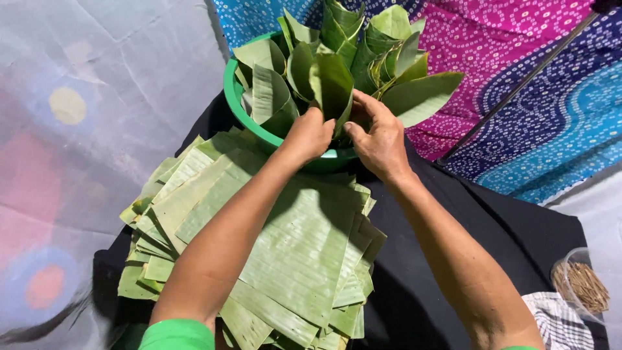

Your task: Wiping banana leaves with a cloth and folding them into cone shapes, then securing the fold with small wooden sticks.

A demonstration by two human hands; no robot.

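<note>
A green plastic basin (234, 97) stands ahead of me, packed with several upright banana-leaf cones. Both my hands meet at its near rim around one folded leaf cone (332, 84). My left hand (309, 135) is curled shut against the cone's lower left side. On the lower right side, my right hand (378, 137) grips the same cone with fingers wrapped about it. Below my forearms lies a thick stack of flat cut banana leaves (298, 253) on a black cloth (427, 285).
Patterned blue and pink fabric (518, 78) covers the ground behind and to the right of the basin. A pale printed mat (78, 129) lies to the left. A clear plastic cup of thin sticks (583, 285) stands at lower right beside a checked cloth (560, 321).
</note>
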